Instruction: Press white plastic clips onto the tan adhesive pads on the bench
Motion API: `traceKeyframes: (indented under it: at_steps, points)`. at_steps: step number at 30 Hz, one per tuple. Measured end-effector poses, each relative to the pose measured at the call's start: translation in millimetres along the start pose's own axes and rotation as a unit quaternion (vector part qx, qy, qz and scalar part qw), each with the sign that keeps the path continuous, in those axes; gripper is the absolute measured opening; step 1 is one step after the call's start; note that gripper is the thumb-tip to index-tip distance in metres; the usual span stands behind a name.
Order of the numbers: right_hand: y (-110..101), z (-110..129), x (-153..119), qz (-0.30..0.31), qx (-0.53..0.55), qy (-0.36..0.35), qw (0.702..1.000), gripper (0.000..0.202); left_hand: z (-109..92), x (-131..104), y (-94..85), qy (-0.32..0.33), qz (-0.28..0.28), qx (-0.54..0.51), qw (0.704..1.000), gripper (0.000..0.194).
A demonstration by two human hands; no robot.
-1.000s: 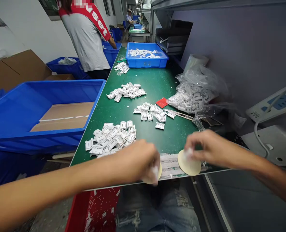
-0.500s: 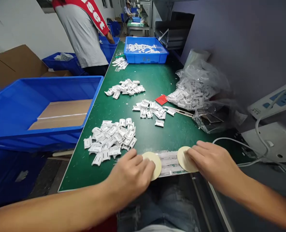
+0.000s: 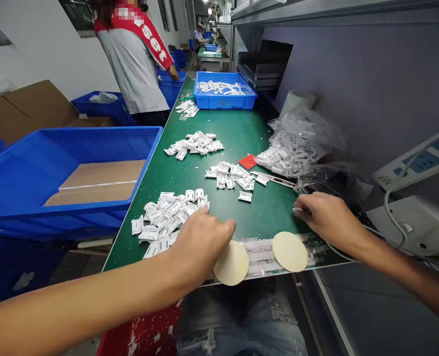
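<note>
Two round cream discs lie at the front edge of the green table, the left disc [image 3: 232, 263] and the right disc [image 3: 289, 251], on a strip of whitish tape [image 3: 261, 254]. My left hand [image 3: 200, 242] is over the near pile of white plastic parts [image 3: 160, 222], beside the left disc; its fingertips are hidden behind the hand. My right hand [image 3: 321, 217], above and right of the right disc, pinches a small white piece [image 3: 297, 209]. Smaller groups of white parts [image 3: 234, 174] lie farther up the table.
A large blue bin [image 3: 30, 212] stands left of the green table [image 3: 238, 123]. At the far end sits a blue tray [image 3: 225, 102]. On the right are a clear bag of parts [image 3: 289, 148], a red piece [image 3: 247, 161] and a power strip [image 3: 419, 160]. A person [image 3: 134, 64] stands at far left.
Both hands have left the discs. My left hand moved up and left to the near pile; my right hand moved up and right and now holds a small white piece. The view tilted upward slightly.
</note>
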State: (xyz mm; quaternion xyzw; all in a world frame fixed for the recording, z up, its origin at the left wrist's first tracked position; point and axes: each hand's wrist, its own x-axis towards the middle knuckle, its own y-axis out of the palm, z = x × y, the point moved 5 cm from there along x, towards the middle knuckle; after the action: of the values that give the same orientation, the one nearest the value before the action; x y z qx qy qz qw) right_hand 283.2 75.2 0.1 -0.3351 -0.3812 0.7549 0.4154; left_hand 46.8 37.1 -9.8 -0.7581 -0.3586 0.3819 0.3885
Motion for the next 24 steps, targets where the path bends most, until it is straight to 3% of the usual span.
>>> traceKeyframes:
  at_steps: [4,7,11,14,16,17,19,21,24]
  points:
    - [6,-4,2,0.042,0.024,-0.013,0.999,0.023,-2,-4,0.1,0.019,0.011,-0.003,1.000,0.014]
    - [7,-8,2,0.010,0.016,0.000,1.000,0.021,-5,-4,3.7,0.018,-0.005,0.020,1.000,0.011]
    - [20,-4,-2,0.120,0.026,-0.031,0.992,0.016,-6,0,4.3,0.036,-0.001,0.044,0.998,0.008]
    - [7,-2,-6,0.041,-0.054,-0.011,0.998,0.015,3,-4,-24.6,-0.001,-0.129,0.078,0.989,0.012]
    - [-5,-1,-8,-0.026,-0.080,0.006,0.996,0.016,11,-14,-46.5,-0.024,-0.211,0.007,0.977,0.018]
    - [-9,0,-9,-0.041,-0.068,0.013,0.997,0.016,16,-21,-53.4,-0.032,-0.224,-0.075,0.971,0.022]
    - [-10,4,-7,-0.049,-0.001,0.016,0.999,0.019,23,-32,-56.3,-0.046,-0.199,-0.284,0.937,0.032]
    - [-2,11,-2,-0.030,0.111,0.018,0.993,0.025,27,-43,-51.6,-0.062,-0.188,-0.456,0.868,0.036]
    - [18,34,9,0.032,0.307,0.023,0.951,0.032,30,-53,-38.0,-0.073,-0.183,-0.594,0.780,0.035]
